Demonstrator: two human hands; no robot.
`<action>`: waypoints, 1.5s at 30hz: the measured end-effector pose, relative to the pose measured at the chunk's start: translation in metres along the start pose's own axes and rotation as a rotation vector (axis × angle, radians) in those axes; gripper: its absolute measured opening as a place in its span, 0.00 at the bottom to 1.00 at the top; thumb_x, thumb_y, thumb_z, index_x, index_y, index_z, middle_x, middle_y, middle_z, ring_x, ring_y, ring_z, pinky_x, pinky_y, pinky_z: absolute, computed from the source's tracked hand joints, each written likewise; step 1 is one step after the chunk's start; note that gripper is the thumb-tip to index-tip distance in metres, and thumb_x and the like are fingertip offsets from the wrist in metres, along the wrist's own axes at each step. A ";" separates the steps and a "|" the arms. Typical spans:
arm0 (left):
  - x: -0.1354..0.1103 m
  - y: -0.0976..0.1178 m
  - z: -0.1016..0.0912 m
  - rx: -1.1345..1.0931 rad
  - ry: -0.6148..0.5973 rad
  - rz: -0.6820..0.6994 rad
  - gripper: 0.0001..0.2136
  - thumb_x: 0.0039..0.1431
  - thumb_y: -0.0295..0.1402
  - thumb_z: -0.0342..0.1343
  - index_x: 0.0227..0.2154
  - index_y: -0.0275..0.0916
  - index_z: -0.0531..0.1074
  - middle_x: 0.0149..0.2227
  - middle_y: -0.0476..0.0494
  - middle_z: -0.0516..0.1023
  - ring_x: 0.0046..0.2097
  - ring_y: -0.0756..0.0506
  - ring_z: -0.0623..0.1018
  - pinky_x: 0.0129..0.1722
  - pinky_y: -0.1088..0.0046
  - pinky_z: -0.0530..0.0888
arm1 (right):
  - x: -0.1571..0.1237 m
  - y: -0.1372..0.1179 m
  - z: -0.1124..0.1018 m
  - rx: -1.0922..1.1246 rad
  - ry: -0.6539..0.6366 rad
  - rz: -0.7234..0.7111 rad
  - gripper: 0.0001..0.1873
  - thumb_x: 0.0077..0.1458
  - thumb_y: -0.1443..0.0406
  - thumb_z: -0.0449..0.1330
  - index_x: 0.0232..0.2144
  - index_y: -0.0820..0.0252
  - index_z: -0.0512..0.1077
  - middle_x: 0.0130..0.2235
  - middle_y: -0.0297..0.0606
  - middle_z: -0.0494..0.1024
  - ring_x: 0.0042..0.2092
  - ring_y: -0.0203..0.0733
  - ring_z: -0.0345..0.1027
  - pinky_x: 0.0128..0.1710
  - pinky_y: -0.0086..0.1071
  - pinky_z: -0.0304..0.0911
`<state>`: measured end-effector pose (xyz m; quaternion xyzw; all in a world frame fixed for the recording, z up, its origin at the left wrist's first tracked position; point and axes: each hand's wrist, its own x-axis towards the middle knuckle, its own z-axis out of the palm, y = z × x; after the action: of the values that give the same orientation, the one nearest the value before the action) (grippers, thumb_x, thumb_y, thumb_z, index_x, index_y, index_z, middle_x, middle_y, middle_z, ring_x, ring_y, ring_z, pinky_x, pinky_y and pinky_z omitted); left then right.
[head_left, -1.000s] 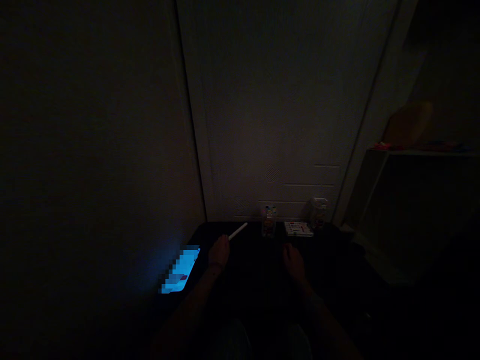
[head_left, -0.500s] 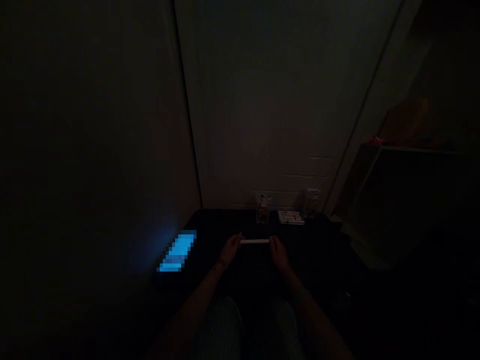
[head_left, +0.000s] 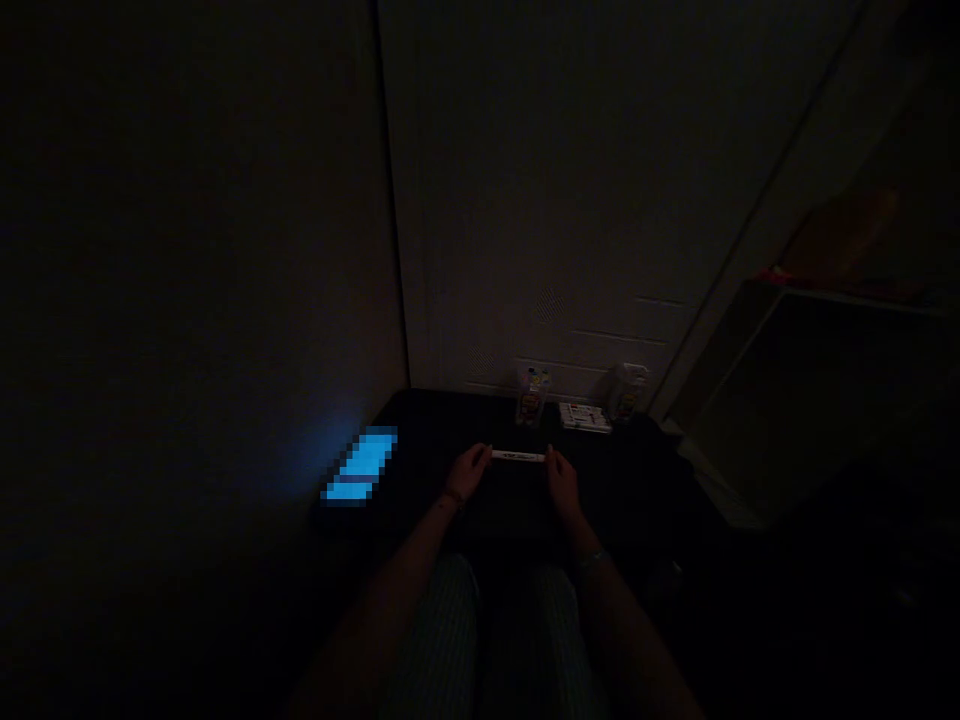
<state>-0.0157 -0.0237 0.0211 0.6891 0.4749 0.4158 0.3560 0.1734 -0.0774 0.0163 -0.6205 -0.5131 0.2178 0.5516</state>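
Note:
The room is very dark. A thin white stick, like a pen or marker, is held level above a dark table. My left hand pinches its left end. My right hand pinches its right end. Both hands hover over the middle of the table, fingers closed on the stick. My knees show faintly below the forearms.
A glowing blue screen lies at the table's left edge. At the table's back stand a small jar, a flat printed box and a pale container. A wall and door are behind; a dark shelf unit is right.
A second ago only my left hand held the stick, tilted up to the right; my right hand has since taken its other end. The stick now lies level between both hands.

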 end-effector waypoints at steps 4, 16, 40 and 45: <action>0.001 0.001 -0.001 -0.030 0.010 0.037 0.18 0.52 0.45 0.42 0.36 0.38 0.68 0.30 0.49 0.72 0.34 0.51 0.70 0.37 0.77 0.65 | 0.001 -0.002 0.000 0.010 -0.022 -0.033 0.24 0.52 0.50 0.42 0.27 0.61 0.67 0.23 0.33 0.68 0.26 0.33 0.59 0.26 0.24 0.53; 0.010 -0.014 -0.001 -0.073 0.043 0.092 0.18 0.53 0.44 0.41 0.35 0.37 0.69 0.29 0.49 0.72 0.33 0.51 0.70 0.37 0.76 0.66 | 0.009 0.013 -0.002 0.204 -0.078 0.016 0.22 0.46 0.51 0.51 0.36 0.60 0.67 0.29 0.36 0.72 0.31 0.37 0.65 0.31 0.27 0.58; 0.009 -0.017 0.004 0.175 0.043 0.088 0.16 0.56 0.42 0.37 0.32 0.38 0.67 0.27 0.49 0.71 0.30 0.51 0.69 0.32 0.78 0.64 | 0.012 0.025 0.006 -0.291 -0.027 -0.067 0.20 0.54 0.52 0.41 0.32 0.57 0.65 0.28 0.36 0.72 0.30 0.37 0.65 0.29 0.26 0.55; 0.009 -0.018 0.003 0.165 0.063 0.113 0.15 0.55 0.41 0.39 0.33 0.39 0.68 0.31 0.48 0.72 0.33 0.50 0.70 0.33 0.77 0.64 | 0.012 0.023 0.007 -0.332 -0.020 -0.050 0.19 0.54 0.52 0.40 0.33 0.57 0.64 0.29 0.38 0.72 0.31 0.37 0.66 0.29 0.26 0.55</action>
<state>-0.0172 -0.0098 0.0061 0.7284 0.4788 0.4162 0.2586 0.1808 -0.0608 -0.0036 -0.6879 -0.5628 0.1226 0.4416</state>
